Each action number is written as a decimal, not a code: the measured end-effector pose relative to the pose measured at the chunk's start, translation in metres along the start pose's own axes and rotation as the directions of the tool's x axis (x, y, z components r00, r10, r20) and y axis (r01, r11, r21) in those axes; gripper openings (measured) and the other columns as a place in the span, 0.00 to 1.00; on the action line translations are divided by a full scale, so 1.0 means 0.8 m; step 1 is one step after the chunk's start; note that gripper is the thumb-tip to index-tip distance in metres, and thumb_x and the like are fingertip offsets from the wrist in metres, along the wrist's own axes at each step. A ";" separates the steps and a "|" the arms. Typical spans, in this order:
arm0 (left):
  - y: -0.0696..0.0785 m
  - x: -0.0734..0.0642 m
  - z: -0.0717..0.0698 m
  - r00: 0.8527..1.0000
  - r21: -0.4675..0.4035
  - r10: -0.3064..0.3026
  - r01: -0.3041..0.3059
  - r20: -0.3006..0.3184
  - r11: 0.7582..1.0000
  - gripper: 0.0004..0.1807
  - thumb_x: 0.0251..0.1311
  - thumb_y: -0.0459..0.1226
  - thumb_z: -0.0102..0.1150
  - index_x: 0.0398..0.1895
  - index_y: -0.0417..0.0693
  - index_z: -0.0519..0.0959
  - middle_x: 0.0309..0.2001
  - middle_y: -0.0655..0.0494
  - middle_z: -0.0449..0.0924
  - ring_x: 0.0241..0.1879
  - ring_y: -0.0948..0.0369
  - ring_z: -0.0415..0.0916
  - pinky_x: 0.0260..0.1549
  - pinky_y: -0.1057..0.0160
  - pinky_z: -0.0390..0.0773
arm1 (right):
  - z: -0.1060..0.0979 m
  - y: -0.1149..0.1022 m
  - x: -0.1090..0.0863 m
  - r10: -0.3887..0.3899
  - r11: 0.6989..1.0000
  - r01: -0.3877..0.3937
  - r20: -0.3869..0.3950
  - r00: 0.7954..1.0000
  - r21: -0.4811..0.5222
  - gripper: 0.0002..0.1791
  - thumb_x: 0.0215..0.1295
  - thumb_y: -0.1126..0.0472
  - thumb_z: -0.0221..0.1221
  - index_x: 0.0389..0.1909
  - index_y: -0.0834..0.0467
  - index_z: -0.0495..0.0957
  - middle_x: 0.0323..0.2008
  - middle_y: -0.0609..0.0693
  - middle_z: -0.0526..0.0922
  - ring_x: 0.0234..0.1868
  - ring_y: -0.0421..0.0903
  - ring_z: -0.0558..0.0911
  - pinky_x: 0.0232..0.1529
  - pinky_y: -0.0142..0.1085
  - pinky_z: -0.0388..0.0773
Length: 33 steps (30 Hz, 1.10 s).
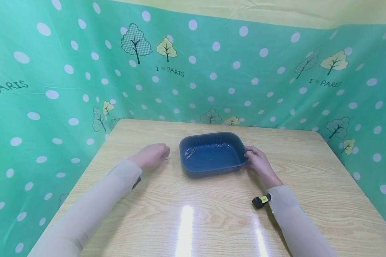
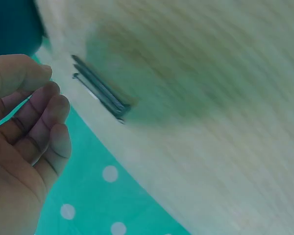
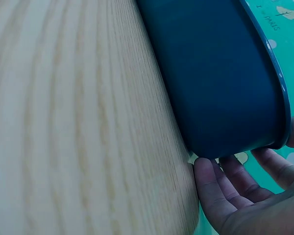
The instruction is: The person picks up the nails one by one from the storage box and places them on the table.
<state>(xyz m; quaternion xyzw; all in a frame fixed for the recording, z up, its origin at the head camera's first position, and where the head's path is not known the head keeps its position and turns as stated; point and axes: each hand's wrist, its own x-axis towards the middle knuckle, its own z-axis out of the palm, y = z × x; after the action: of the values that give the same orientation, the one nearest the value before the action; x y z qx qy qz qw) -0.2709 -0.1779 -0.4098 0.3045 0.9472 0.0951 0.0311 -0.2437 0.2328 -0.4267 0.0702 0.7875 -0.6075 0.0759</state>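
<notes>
A dark blue plastic basket [image 1: 212, 172] with rounded corners sits upright on the wooden table. My right hand [image 1: 260, 162] holds its right end, thumb at the rim and fingers against the outer wall, as the right wrist view shows. Inside the basket lie thin metal nails [image 1: 190, 153] at the left and more slim metal pieces near the back wall. Left of the basket, my left hand [image 1: 152, 156] hovers low with its fingers loosely bent and nothing visible in them. Several loose nails [image 2: 100, 90] lie side by side on the table just beyond those fingertips in the left wrist view.
The pale wooden table [image 1: 218, 200] reaches back to a green dotted curtain [image 1: 193, 71] that hangs behind it and along both sides. Bright light reflections streak the table's front. A black device with a yellow label [image 1: 262, 200] is strapped at the right wrist.
</notes>
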 end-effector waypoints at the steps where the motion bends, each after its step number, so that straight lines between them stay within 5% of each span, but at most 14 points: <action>1: 0.002 0.002 -0.001 1.000 0.000 0.004 -0.004 0.000 1.000 0.08 0.61 0.28 0.52 0.35 0.45 0.80 0.34 0.56 0.79 0.37 0.57 0.78 0.41 0.60 0.80 | 0.000 0.000 0.000 0.001 1.000 -0.001 0.002 1.000 -0.006 0.28 0.66 0.60 0.45 0.67 0.61 0.63 0.60 0.61 0.68 0.52 0.53 0.73 0.56 0.47 0.75; 12: 0.018 0.019 -0.026 0.999 0.005 0.025 -0.025 -0.023 1.000 0.09 0.52 0.25 0.54 0.36 0.41 0.80 0.36 0.51 0.79 0.38 0.53 0.78 0.41 0.56 0.81 | 0.001 0.000 0.000 0.004 1.000 -0.004 0.000 1.000 -0.004 0.28 0.66 0.59 0.45 0.67 0.60 0.63 0.61 0.61 0.67 0.53 0.54 0.73 0.56 0.47 0.76; 25: 0.034 0.044 -0.044 0.999 -0.001 0.041 -0.041 -0.017 0.999 0.11 0.55 0.29 0.55 0.41 0.43 0.79 0.41 0.52 0.81 0.43 0.54 0.78 0.45 0.56 0.80 | 0.001 -0.001 0.001 0.013 1.000 -0.013 -0.008 1.000 -0.006 0.28 0.65 0.59 0.46 0.66 0.60 0.63 0.60 0.60 0.68 0.52 0.54 0.73 0.55 0.47 0.76; 33: 0.048 0.067 -0.049 0.996 0.025 0.091 -0.091 -0.009 0.996 0.08 0.56 0.30 0.56 0.39 0.43 0.79 0.35 0.56 0.78 0.36 0.58 0.76 0.40 0.61 0.79 | -0.001 0.000 0.002 0.005 1.000 -0.005 -0.005 1.000 -0.011 0.28 0.66 0.59 0.45 0.67 0.59 0.63 0.61 0.60 0.68 0.54 0.55 0.72 0.56 0.47 0.76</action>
<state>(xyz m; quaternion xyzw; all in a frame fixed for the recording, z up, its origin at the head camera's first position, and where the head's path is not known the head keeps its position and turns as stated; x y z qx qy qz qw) -0.2971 -0.1221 -0.3641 0.3472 0.9336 0.0862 0.0180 -0.2456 0.2333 -0.4270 0.0733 0.7910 -0.6027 0.0758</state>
